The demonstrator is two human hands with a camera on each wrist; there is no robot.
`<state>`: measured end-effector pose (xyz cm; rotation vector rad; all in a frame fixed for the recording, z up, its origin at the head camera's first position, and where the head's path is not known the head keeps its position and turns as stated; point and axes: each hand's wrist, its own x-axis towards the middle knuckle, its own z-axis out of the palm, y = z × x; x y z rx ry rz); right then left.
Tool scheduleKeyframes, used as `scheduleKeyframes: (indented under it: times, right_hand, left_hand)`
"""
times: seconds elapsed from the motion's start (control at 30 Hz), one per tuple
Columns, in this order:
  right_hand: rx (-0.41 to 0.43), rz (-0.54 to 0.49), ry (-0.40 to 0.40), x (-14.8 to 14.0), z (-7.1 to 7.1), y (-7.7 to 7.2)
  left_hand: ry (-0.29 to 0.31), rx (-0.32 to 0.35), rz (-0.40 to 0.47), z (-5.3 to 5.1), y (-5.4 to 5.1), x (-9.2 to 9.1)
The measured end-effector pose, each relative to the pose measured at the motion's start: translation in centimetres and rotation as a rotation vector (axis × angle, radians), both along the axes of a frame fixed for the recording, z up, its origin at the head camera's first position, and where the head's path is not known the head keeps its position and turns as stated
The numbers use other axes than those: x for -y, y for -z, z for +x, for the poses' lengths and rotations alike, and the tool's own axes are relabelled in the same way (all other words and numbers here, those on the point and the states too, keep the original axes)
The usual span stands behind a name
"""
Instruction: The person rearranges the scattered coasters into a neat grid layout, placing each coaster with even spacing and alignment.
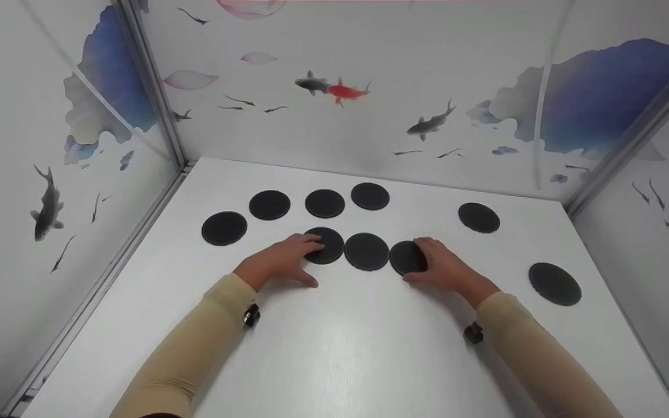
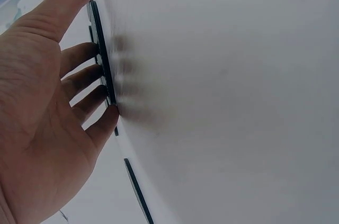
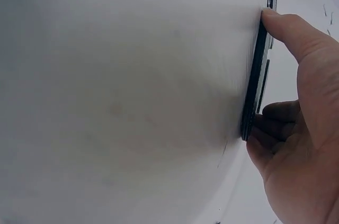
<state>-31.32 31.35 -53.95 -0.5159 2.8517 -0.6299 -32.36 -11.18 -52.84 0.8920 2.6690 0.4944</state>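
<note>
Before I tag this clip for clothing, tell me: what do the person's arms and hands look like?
The left sleeve and right sleeve are long, plain and pale tan. A small black gadget sits near the end of the left one, and a second gadget near the end of the right. The left hand and right hand are bare.

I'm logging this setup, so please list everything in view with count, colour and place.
Discs: nine, black; three in a near row, four behind or left, two to the right
Table: one, white, centre
Walls: three, white with printed fish and blue patches, back and sides
Upright rails: two, grey, back corners
Sleeves: two, beige, lower half
Wrist devices: two, black, by the cuffs
Left hand: one, touching the row's left disc
Right hand: one, gripping its right disc
</note>
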Motion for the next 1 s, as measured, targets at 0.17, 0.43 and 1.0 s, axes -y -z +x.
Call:
scheduleKeyframes:
  times: [0.17, 0.43, 1.0]
  right_hand:
    - [0.011, -0.008, -0.004, 0.0, -0.01, -0.28]
    - [0.046, -0.023, 0.017, 0.07, -0.05, -0.4]
    - [0.035, -0.043, 0.0, -0.12, -0.17, 0.02]
  left_hand:
    - [-0.003, -0.003, 0.002, -0.14, -0.03, -0.01]
    - [-0.006, 0.003, 0.002, -0.09, -0.14, -0.03]
    - [-0.004, 0.0, -0.006, 0.04, -0.01, -0.03]
